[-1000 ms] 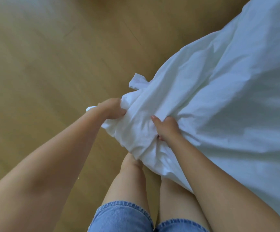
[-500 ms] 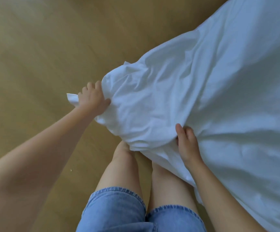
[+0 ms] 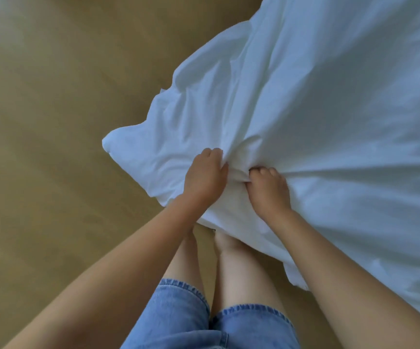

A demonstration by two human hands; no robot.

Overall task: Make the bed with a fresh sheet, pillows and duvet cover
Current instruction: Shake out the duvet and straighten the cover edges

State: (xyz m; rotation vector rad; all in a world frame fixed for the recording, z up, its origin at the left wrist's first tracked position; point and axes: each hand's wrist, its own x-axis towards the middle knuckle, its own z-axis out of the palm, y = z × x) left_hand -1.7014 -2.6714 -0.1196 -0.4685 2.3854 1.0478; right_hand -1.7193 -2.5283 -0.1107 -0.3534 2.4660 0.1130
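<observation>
Since the earlier frame, both hands have come together at the near edge of the white cover (image 3: 317, 102). Left hand (image 3: 205, 178) and right hand (image 3: 269, 191): each grip closed on bunched fabric, nearly touching. Cover corner (image 3: 118, 144) bulges as if filled, overhanging the floor (image 3: 53, 122); contents not visible.

Our left hand (image 3: 205, 176) and right hand (image 3: 269, 190) (side by side, knuckles up) clench white cloth (image 3: 304, 109), arms outstretched.
</observation>
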